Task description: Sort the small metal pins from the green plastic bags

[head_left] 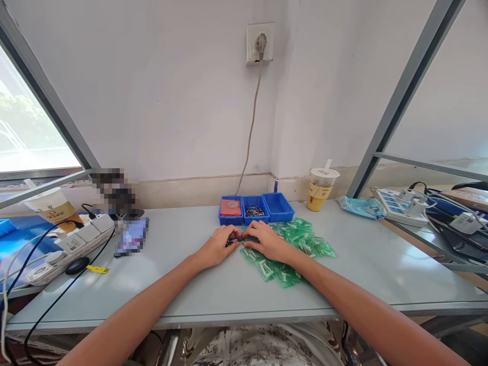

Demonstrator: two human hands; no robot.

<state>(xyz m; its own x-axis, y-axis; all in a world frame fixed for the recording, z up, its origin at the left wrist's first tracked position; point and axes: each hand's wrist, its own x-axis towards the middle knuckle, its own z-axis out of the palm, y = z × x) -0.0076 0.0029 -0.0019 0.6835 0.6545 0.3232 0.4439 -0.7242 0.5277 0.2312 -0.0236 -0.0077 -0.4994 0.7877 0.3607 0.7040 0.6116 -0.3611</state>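
Observation:
My left hand [218, 247] and my right hand [267, 241] meet fingertip to fingertip over the table in front of the blue bins. Between them are small dark and silvery metal pieces [233, 241], pinched in the fingers of both hands; their exact kind is too small to make out. Under and beside my right hand lies a spread heap of small green plastic packets [288, 274], with metal pieces showing inside some. Just beyond the hands, the middle blue bin [256, 221] holds many small metal pieces, and the left blue bin [231, 220] holds red packets [231, 207].
The right blue bin [280, 207] touches the middle one. A lidded drink cup [319, 195] and a blue packet [362, 207] stand farther right. On the left are a phone [132, 236], a power strip [82, 241] and cables. The table's front edge [244, 321] lies near my body.

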